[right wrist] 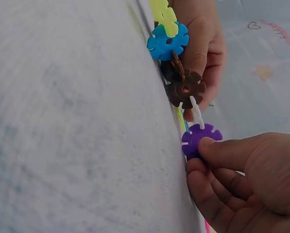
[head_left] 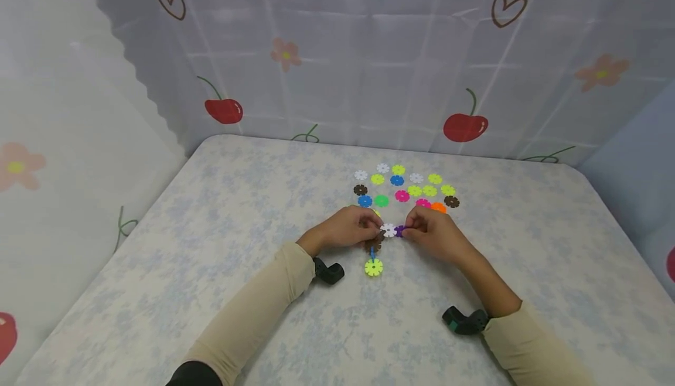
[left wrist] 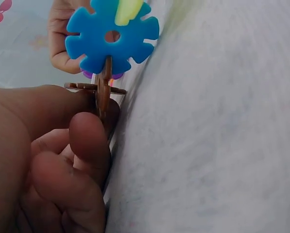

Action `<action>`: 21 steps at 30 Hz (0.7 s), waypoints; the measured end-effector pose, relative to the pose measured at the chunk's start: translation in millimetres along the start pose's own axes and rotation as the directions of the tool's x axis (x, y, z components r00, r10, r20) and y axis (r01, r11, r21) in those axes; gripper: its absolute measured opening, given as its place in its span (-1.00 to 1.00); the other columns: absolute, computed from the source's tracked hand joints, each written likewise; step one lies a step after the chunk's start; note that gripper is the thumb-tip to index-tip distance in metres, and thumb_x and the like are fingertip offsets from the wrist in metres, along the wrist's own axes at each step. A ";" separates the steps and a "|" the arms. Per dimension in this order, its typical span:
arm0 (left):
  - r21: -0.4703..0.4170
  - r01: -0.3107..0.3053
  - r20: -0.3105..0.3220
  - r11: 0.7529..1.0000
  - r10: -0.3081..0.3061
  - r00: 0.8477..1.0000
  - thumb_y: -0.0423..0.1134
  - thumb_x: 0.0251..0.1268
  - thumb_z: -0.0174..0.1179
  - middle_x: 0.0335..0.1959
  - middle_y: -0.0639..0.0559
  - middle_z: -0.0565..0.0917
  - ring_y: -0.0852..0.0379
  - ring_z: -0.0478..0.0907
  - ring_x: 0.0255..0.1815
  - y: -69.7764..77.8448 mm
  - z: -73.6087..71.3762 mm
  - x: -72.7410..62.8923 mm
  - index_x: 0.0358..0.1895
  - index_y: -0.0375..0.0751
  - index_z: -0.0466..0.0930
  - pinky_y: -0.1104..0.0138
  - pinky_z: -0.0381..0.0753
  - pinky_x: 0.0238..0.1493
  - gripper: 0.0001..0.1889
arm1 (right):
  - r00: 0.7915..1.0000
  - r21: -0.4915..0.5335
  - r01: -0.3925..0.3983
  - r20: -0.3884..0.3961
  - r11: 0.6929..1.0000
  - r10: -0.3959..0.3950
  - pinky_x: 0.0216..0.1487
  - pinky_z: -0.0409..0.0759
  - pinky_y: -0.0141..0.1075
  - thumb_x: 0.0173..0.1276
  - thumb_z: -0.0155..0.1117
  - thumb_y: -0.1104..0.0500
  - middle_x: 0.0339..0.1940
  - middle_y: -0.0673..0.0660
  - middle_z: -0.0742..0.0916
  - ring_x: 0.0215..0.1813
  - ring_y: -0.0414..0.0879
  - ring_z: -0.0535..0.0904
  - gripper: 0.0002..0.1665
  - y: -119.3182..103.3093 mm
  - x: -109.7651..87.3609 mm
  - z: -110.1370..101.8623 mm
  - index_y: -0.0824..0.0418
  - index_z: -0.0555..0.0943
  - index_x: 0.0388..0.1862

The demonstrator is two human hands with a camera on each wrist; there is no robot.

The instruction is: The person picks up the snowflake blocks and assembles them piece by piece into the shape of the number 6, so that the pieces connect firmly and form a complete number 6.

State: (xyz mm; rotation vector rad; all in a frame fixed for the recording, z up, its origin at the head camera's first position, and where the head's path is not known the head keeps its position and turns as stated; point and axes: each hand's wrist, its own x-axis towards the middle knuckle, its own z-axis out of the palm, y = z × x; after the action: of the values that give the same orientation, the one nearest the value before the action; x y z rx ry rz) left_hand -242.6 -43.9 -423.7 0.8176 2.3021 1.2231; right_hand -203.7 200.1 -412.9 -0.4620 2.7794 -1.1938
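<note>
A short chain of notched interlocking discs runs between both hands. My left hand [head_left: 345, 226] pinches it at the brown discs, one of which, a brown disc [right wrist: 186, 89], faces the right wrist view. A blue disc [left wrist: 86, 39] and a yellow-green disc [head_left: 374, 267] extend from the brown ones toward the near side. On the other end, a white disc [head_left: 389, 230] links brown to a purple disc [right wrist: 192, 137]. Thumb and fingers of my right hand [head_left: 436, 232] grip the purple disc, whose edge sits in the white one's slot area. The left fingers partly hide the brown discs.
Loose discs in several colours lie scattered just beyond the hands, among them a green disc [head_left: 381, 200], an orange disc [head_left: 439, 207] and a dark brown disc [head_left: 452, 201]. A pale patterned cloth covers the table [head_left: 253, 198]. A printed curtain [head_left: 337, 69] hangs behind it.
</note>
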 end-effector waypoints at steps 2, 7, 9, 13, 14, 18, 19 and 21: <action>-0.009 -0.007 -0.007 1.000 0.007 1.000 -0.33 0.50 0.18 -0.31 0.12 0.71 0.18 0.60 -0.41 0.0 0.7 -0.2 0.16 -0.20 0.65 0.36 0.53 -0.29 -0.74 | 1.000 0.004 0.016 -0.005 1.000 -0.016 -0.13 0.64 -0.19 0.33 0.44 0.34 -0.36 0.03 0.71 -0.26 -0.04 0.61 -0.84 0.0 -0.3 1.3 0.18 0.60 -0.28; -0.027 -0.034 -0.029 0.999 0.033 0.999 -0.38 0.49 0.18 -0.25 0.12 0.73 0.19 0.60 -0.36 -1.1 2.9 0.7 0.18 -0.16 0.66 0.37 0.53 -0.29 -0.72 | 0.998 -0.001 0.056 -0.008 0.998 -0.056 -0.11 0.66 -0.14 0.33 0.43 0.36 -0.34 0.02 0.74 -0.25 -0.06 0.65 -0.87 -0.5 -0.1 2.3 0.18 0.66 -0.24; -0.032 -0.039 -0.035 0.999 0.038 0.999 -0.38 0.48 0.19 -0.26 0.12 0.73 0.19 0.60 -0.35 -2.0 3.5 1.3 0.17 -0.16 0.67 0.37 0.53 -0.29 -0.72 | 0.998 -0.004 0.070 -0.002 0.998 -0.070 -0.11 0.66 -0.16 0.33 0.42 0.37 -0.33 0.01 0.75 -0.24 -0.07 0.67 -0.87 -0.7 0.1 2.4 0.18 0.69 -0.23; -0.046 -0.039 -0.035 0.998 0.037 0.999 -0.38 0.48 0.20 -0.27 0.12 0.73 0.18 0.62 -0.34 -2.0 3.8 1.5 0.15 -0.16 0.67 0.36 0.54 -0.27 -0.73 | 0.995 -0.009 0.098 0.011 0.995 -0.098 -0.15 0.66 -0.25 0.32 0.42 0.40 -0.35 -0.02 0.76 -0.25 -0.09 0.67 -0.86 -0.5 0.5 2.4 0.18 0.70 -0.27; -0.047 -0.040 -0.036 0.998 0.038 0.999 -0.38 0.48 0.19 -0.27 0.12 0.73 0.17 0.62 -0.34 -2.0 3.7 1.6 0.15 -0.15 0.67 0.36 0.55 -0.27 -0.74 | 0.994 -0.012 0.105 0.010 0.994 -0.105 -0.16 0.65 -0.27 0.31 0.42 0.40 -0.35 -0.02 0.76 -0.26 -0.10 0.67 -0.86 -0.4 0.7 2.3 0.18 0.70 -0.28; -0.054 -0.047 -0.040 0.997 0.045 0.998 -0.38 0.48 0.19 -0.26 0.12 0.74 0.19 0.63 -0.30 -1.9 3.7 1.4 0.14 -0.15 0.68 0.36 0.55 -0.24 -0.74 | 0.993 -0.021 0.115 -0.002 0.993 -0.115 -0.20 0.64 -0.31 0.29 0.44 0.41 -0.38 -0.03 0.75 -0.28 -0.11 0.66 -0.84 -1.8 0.6 2.2 0.17 0.69 -0.32; -0.057 -0.048 -0.041 0.997 0.045 0.998 -0.38 0.48 0.20 -0.26 0.12 0.74 0.19 0.63 -0.29 -2.0 3.7 1.0 0.14 -0.15 0.68 0.36 0.55 -0.24 -0.74 | 0.993 -0.020 0.118 -0.001 0.993 -0.118 -0.21 0.64 -0.31 0.28 0.44 0.41 -0.38 -0.03 0.75 -0.29 -0.11 0.65 -0.84 -2.2 0.4 2.4 0.17 0.68 -0.32; -0.061 -0.042 -0.043 0.997 0.040 0.998 -0.38 0.47 0.21 -0.28 0.13 0.74 0.20 0.62 -0.30 -2.3 3.7 0.2 0.13 -0.16 0.69 0.37 0.54 -0.24 -0.74 | 0.993 -0.022 0.116 0.001 0.993 -0.116 -0.21 0.64 -0.31 0.29 0.44 0.41 -0.39 -0.02 0.75 -0.30 -0.11 0.64 -0.84 -3.0 0.2 3.6 0.17 0.68 -0.33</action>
State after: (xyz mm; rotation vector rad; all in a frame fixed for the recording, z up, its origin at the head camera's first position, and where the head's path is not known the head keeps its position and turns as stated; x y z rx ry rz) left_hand -241.4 -42.5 -427.6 0.8288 2.2785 1.3340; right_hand -202.4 195.6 -413.2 -0.6329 2.8032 -1.1863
